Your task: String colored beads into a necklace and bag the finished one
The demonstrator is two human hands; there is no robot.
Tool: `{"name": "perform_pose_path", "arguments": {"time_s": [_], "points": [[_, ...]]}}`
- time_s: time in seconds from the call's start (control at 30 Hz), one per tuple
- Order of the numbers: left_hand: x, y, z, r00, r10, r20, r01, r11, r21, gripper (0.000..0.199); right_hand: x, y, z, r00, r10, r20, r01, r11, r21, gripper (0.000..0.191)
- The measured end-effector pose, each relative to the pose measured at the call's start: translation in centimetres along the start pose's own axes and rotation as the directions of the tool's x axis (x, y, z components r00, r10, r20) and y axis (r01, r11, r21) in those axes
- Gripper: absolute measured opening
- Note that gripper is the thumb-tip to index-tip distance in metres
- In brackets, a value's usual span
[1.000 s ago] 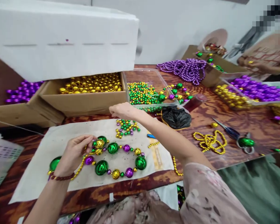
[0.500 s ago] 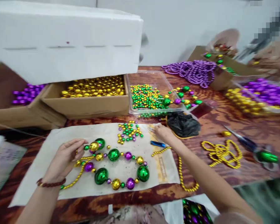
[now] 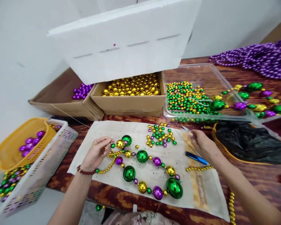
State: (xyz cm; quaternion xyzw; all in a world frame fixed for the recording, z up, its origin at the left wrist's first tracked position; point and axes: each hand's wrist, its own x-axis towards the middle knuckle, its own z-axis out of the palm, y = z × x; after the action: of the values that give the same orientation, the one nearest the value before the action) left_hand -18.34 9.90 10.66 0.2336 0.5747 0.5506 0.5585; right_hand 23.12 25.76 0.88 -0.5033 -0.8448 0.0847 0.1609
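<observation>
Behind bead strand [image 3: 142, 156]: box [image 3: 128, 106] of gold beads [image 3: 131, 87].

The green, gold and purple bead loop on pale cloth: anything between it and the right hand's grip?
Partly: a slim blue tool lies on the cloth between the right hand's grip and the loop.

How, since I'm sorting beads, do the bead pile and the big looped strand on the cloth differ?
The bead pile has similarly small beads; the big looped strand mixes small and large ones. The pile is bunched; the strand curves around an open middle. Both rest on the cloth and show green, gold and purple.
</observation>
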Motion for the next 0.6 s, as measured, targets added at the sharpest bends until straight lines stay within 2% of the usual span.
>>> {"name": "perform_pose_path", "arguments": {"time_s": [0.1, 0.17, 0.27, 0.4, 0.6], "points": [[-0.3, -0.2, 0.2, 1.000, 0.019, -0.013, -0.019, 1.000, -0.001, 0.026, 1.7, -6.4, -0.7, 0.975, -0.147, 0.164, 0.115, 0.976, 0.186, 0.032], [-0.4, -0.2, 0.3, 0.999, 0.031, -0.022, -0.031, 1.000, -0.005, 0.025, 3.6, -11.1, -1.0, 0.918, -0.309, 0.250, 0.231, 0.927, 0.297, 0.032], [-0.6, 0.0, 0.3, 0.999, 0.034, -0.023, -0.034, 0.999, -0.011, 0.024, 6.8, -16.5, -0.9, 0.826, -0.487, 0.285, 0.371, 0.849, 0.376, 0.029], [-0.6, 0.5, 0.2, 0.999, 0.033, -0.036, -0.034, 0.999, -0.018, 0.026, 10.1, -19.8, 0.2, 0.731, -0.605, 0.315, 0.445, 0.773, 0.452, 0.027], [-0.4, 0.9, -0.3, 0.999, 0.012, -0.053, -0.013, 1.000, -0.022, 0.027, 12.0, -21.7, 2.0, 0.657, -0.684, 0.318, 0.446, 0.692, 0.567, 0.022]]}}
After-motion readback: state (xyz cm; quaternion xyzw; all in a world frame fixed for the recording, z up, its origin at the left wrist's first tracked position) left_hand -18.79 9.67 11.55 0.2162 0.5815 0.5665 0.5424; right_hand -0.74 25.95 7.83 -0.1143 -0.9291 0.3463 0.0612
